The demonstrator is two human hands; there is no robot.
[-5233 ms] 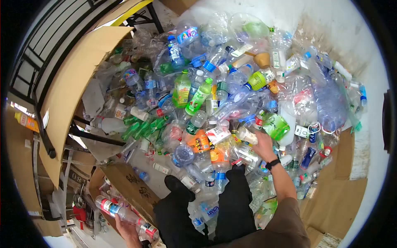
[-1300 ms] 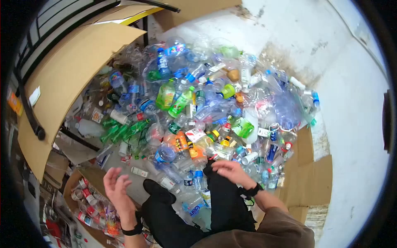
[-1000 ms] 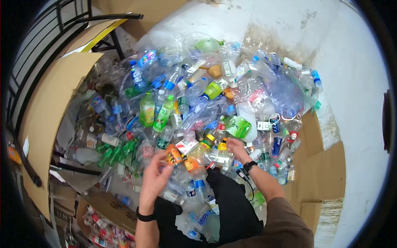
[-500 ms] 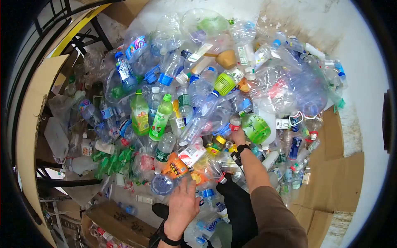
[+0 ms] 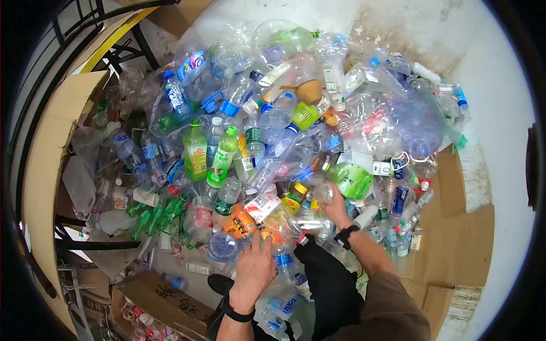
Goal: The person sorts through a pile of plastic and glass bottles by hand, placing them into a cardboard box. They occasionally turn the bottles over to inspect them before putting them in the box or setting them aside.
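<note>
my right fingers (image 5: 335,199) clamped on a clear bottle (image 5: 324,192)
i'd squeeze lightly, plastic probably crumples; left fingers (image 5: 256,243) apart near the orange bottle (image 5: 239,222)

A cardboard panel (image 5: 45,159) stands beside black railings (image 5: 122,10).

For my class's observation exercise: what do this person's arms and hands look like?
The left hand and right hand are gloveless. The left wristband and right wristband are black. A short, plain brown right sleeve shows; no left sleeve is in view.
</note>
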